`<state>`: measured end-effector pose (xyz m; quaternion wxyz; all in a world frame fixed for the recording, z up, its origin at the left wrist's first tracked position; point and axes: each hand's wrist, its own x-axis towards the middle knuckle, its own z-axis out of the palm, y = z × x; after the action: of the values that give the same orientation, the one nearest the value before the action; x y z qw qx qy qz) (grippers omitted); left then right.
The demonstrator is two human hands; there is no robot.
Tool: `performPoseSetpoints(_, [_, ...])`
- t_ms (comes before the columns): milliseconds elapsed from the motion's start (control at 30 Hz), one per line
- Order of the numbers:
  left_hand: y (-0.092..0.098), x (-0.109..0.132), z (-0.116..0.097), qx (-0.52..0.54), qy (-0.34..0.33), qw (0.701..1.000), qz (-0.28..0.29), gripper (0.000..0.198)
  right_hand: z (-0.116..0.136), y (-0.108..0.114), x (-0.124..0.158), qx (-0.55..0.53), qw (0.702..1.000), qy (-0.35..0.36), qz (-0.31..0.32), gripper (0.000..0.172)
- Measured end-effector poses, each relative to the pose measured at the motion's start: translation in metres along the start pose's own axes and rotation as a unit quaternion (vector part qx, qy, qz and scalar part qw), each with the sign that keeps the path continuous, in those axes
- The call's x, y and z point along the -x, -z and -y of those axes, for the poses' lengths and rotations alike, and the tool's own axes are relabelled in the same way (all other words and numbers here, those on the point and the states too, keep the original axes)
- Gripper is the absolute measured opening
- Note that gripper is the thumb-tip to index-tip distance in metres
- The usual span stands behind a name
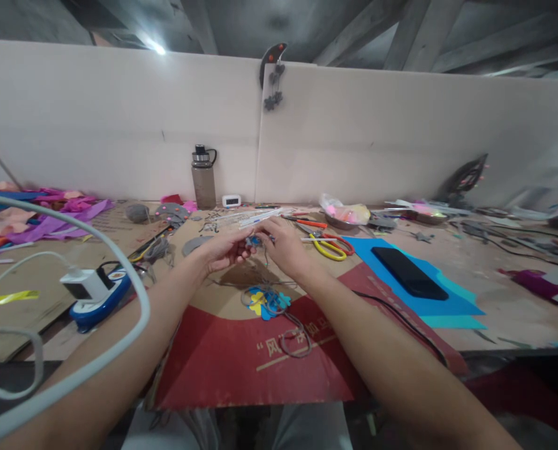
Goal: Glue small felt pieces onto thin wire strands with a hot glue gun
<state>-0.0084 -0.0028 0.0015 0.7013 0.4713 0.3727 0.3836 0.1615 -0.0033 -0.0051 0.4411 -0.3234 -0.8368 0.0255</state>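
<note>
Both my hands meet above the red and brown cardboard sheet (241, 362) at the table's middle. My left hand (223, 250) and my right hand (283, 247) are closed in a pinch on a small blue craft piece (254, 240) held between them. Its exact shape is too small to make out. Below my hands lies a blue and yellow cut-out flower (266, 302) with grey wire loops (294, 340) beside it.
Yellow-handled scissors (328, 249) and orange-handled pliers (307, 223) lie right of my hands. A black phone (408, 272) rests on blue sheets (448, 306). A power strip with a white charger (94, 292) sits left. A water bottle (203, 177) stands at the white back wall. Purple scraps (49, 215) are piled far left.
</note>
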Motion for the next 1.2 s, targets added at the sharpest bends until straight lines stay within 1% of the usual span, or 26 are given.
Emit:
performPoseSetpoints(100, [0.005,-0.0028,0.0026,-0.019,-0.008,1.0,0.003,0.022,-0.0024,0.0014,-0.0001,0.027,1.0,0.005,0.01,0.015])
performPoseSetpoints(200, [0.0081,-0.0052,0.0033,-0.026,0.003,1.0,-0.007,0.022,-0.0032,0.0029,-0.0006,0.036,0.999,0.006,0.012,0.014])
performPoseSetpoints(367, [0.0026,-0.004,0.0001,0.012,0.04,0.999,-0.028,0.022,-0.0014,0.0035,-0.0005,0.031,0.999,0.022,0.011,0.014])
performPoseSetpoints(467, [-0.0002,-0.0025,-0.0002,0.023,0.053,0.998,-0.033,0.029,0.001,0.0038,0.0,0.022,1.0,0.02,0.007,0.015])
performPoseSetpoints(533, [-0.0003,-0.0017,0.0006,0.034,0.041,0.998,-0.018,0.036,0.0018,0.0043,0.0002,0.024,1.0,-0.015,-0.014,0.014])
performPoseSetpoints(600, [0.0004,-0.0011,0.0018,0.032,0.015,0.999,0.009,0.038,0.0015,0.0048,0.0005,0.036,0.997,-0.054,-0.04,0.012])
performPoseSetpoints(667, [0.001,-0.0008,0.0031,0.004,-0.019,0.999,0.026,0.029,0.0004,0.005,0.0008,0.051,0.994,-0.077,-0.052,0.01])
performPoseSetpoints(700, [0.0012,-0.0009,0.0038,-0.015,-0.039,0.999,0.027,0.024,-0.0002,0.0048,0.001,0.056,0.994,-0.08,-0.053,0.009])
performPoseSetpoints(800, [0.0011,-0.0017,0.0051,-0.058,-0.08,0.995,0.012,0.022,-0.0014,0.0035,0.0014,0.055,0.994,-0.075,-0.049,0.009])
performPoseSetpoints(867, [0.0006,-0.0021,0.0049,-0.059,-0.089,0.994,0.01,0.023,-0.0015,0.0024,0.0013,0.047,0.996,-0.067,-0.045,0.01])
performPoseSetpoints(967, [0.0,-0.0024,0.0036,-0.034,-0.082,0.996,0.015,0.027,-0.0012,0.0015,0.001,0.035,0.997,-0.06,-0.038,0.01])
performPoseSetpoints(1067, [0.0005,-0.0031,0.0031,-0.012,-0.067,0.998,0.0,0.034,-0.0005,0.0016,0.0008,0.029,0.998,-0.047,-0.036,0.011])
performPoseSetpoints(1133, [0.001,-0.0039,0.0035,-0.013,-0.073,0.997,-0.016,0.032,-0.0001,0.0017,0.0008,0.028,0.998,-0.04,-0.035,0.011])
performPoseSetpoints(1200, [0.0015,-0.0046,0.0043,-0.026,-0.095,0.995,-0.034,0.025,0.0,0.0017,0.0007,0.027,0.999,-0.036,-0.031,0.011])
